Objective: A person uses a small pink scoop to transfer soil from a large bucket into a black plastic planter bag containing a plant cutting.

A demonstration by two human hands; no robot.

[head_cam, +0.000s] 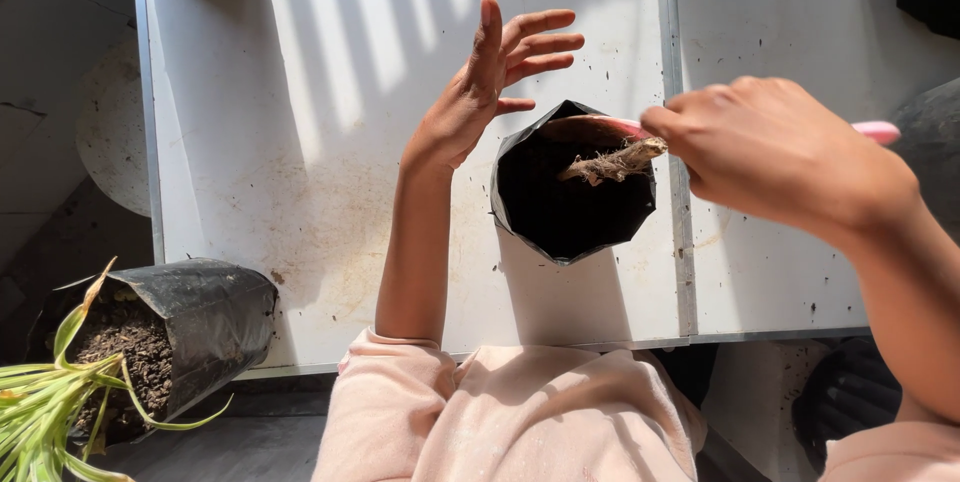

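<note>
Sunlit white worktop (pixel 300 142) carries a black grow bag (pixel 570 192) at frame centre; the left hand (pixel 480 92) hovers splayed beside it, while the right hand (pixel 770 152), clenched on a pink-handled tool (pixel 878 131), should stay centred over the bag's mouth to avoid spilling fibre.

Harsh sunlight, striped shadows, sharp focus

No printed packages, labels, signs or screens show anywhere here, whether on the white worktop (pixel 300 142), on the floor beside it, or elsewhere.
</note>
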